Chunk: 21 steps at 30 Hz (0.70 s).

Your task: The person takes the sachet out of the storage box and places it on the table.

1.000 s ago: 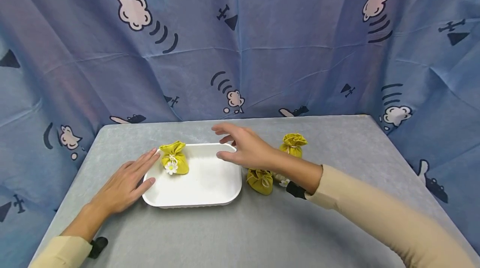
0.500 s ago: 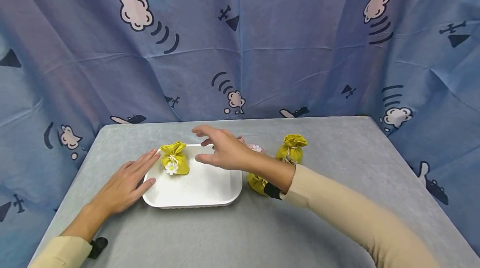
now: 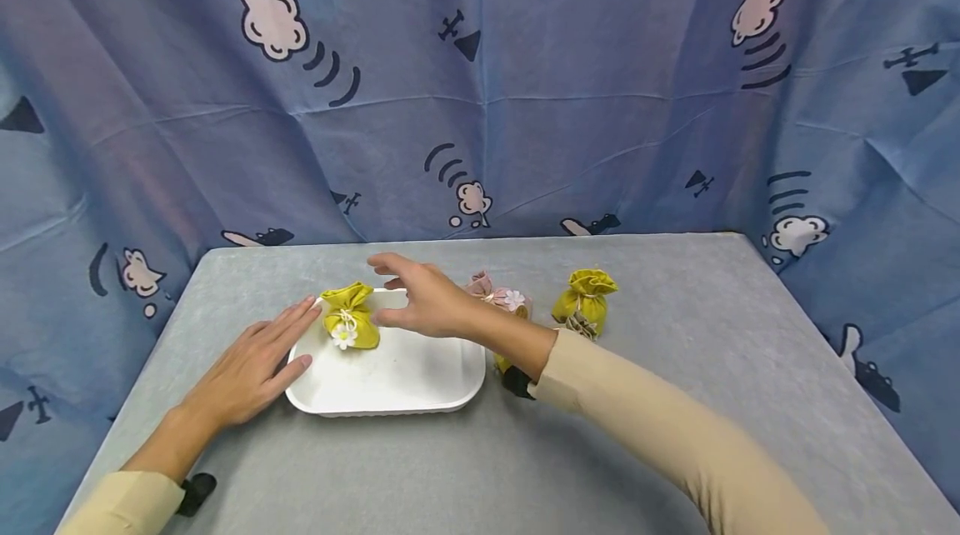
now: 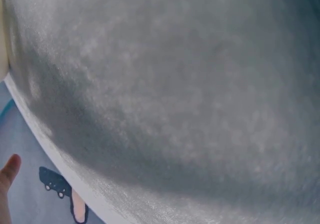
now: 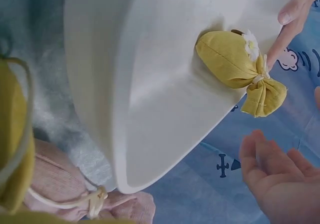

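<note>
A white tray (image 3: 420,381) holds one yellow drawstring pouch (image 3: 360,325) with a white flower, leaning at its left end. My left hand (image 3: 251,368) lies with straight fingers along the tray's left rim, fingertips beside the pouch. Over the tray's back half is my right hand (image 3: 427,297), thumb and fingers spread apart and nothing held between them. In the right wrist view, the relaxed fingers of my right hand (image 5: 280,174) appear a short way from the tied neck of the yellow pouch (image 5: 227,59). The left wrist view shows mainly grey tabletop (image 4: 175,94).
Right of the tray sit a pink pouch (image 3: 491,289) with a flower and a standing yellow pouch (image 3: 585,297), with a greyish gathered pouch top (image 3: 582,324) in front. Another yellow pouch (image 3: 501,362) is mostly hidden by my right wrist. A blue patterned curtain (image 3: 525,143) hangs behind the table.
My right hand has moved left across the tray toward the yellow pouch, uncovering the pink pouch. My left hand and the tray have stayed in place.
</note>
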Each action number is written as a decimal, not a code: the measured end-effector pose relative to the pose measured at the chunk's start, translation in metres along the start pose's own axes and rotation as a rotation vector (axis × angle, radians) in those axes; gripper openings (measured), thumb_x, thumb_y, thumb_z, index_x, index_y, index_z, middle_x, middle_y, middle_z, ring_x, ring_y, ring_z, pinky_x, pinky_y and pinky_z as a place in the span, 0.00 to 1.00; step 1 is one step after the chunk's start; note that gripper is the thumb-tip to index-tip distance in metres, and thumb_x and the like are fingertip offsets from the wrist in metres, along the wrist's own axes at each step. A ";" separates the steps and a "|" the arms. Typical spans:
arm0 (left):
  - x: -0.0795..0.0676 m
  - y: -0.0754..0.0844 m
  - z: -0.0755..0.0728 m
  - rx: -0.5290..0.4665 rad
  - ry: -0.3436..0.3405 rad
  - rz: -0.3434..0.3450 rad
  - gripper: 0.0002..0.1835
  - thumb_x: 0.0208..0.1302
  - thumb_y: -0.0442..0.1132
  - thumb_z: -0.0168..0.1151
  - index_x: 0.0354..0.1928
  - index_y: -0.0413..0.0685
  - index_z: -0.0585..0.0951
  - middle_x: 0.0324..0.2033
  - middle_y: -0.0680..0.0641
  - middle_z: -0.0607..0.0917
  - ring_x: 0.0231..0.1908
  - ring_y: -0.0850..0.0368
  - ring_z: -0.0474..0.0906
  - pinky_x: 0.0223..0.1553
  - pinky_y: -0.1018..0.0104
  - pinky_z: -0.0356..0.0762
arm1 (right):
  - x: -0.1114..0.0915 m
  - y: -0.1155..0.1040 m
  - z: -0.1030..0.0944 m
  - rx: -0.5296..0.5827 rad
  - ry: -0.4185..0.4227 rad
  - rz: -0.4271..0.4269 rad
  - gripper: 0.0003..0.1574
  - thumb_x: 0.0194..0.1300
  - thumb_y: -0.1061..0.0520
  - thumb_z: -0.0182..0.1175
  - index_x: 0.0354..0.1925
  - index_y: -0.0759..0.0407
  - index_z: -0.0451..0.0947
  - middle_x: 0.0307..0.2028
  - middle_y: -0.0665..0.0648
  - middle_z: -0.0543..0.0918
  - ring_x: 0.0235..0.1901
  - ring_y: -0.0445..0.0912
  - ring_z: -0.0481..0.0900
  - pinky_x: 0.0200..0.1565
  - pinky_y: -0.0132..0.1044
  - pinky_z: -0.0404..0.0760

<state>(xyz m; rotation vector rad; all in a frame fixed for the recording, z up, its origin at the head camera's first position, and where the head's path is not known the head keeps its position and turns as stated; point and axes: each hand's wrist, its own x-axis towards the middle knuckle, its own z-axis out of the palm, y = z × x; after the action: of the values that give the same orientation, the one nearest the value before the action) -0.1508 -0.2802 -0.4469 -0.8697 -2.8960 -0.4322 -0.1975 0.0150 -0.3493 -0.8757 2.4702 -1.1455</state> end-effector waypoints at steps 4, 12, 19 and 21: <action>0.000 0.000 0.001 -0.001 0.008 0.004 0.36 0.73 0.48 0.55 0.79 0.52 0.55 0.76 0.46 0.58 0.70 0.41 0.62 0.60 0.36 0.63 | 0.006 0.000 0.003 -0.043 -0.009 0.001 0.45 0.63 0.56 0.70 0.72 0.59 0.61 0.69 0.60 0.71 0.64 0.54 0.74 0.62 0.40 0.73; 0.001 0.000 0.000 0.001 0.010 0.007 0.37 0.73 0.48 0.56 0.79 0.53 0.55 0.76 0.46 0.57 0.70 0.41 0.62 0.59 0.36 0.64 | 0.017 0.003 0.011 -0.080 -0.017 0.019 0.45 0.63 0.54 0.69 0.73 0.59 0.61 0.68 0.59 0.71 0.65 0.54 0.73 0.62 0.40 0.73; 0.000 -0.001 0.001 -0.003 0.015 0.012 0.37 0.73 0.47 0.56 0.79 0.53 0.55 0.76 0.47 0.57 0.71 0.42 0.62 0.59 0.36 0.63 | 0.027 0.001 0.019 -0.123 -0.042 0.041 0.46 0.64 0.51 0.69 0.73 0.57 0.60 0.68 0.57 0.72 0.66 0.50 0.71 0.64 0.38 0.70; 0.000 -0.001 0.001 -0.004 0.013 0.008 0.37 0.73 0.48 0.56 0.79 0.53 0.55 0.77 0.47 0.57 0.71 0.42 0.62 0.60 0.36 0.63 | 0.030 0.000 0.021 -0.137 -0.052 0.043 0.46 0.65 0.50 0.68 0.74 0.57 0.60 0.68 0.58 0.73 0.66 0.49 0.71 0.65 0.39 0.69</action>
<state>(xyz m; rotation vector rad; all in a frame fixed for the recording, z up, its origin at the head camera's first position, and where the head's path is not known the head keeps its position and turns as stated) -0.1517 -0.2809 -0.4484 -0.8756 -2.8799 -0.4420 -0.2110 -0.0164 -0.3628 -0.8732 2.5364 -0.9366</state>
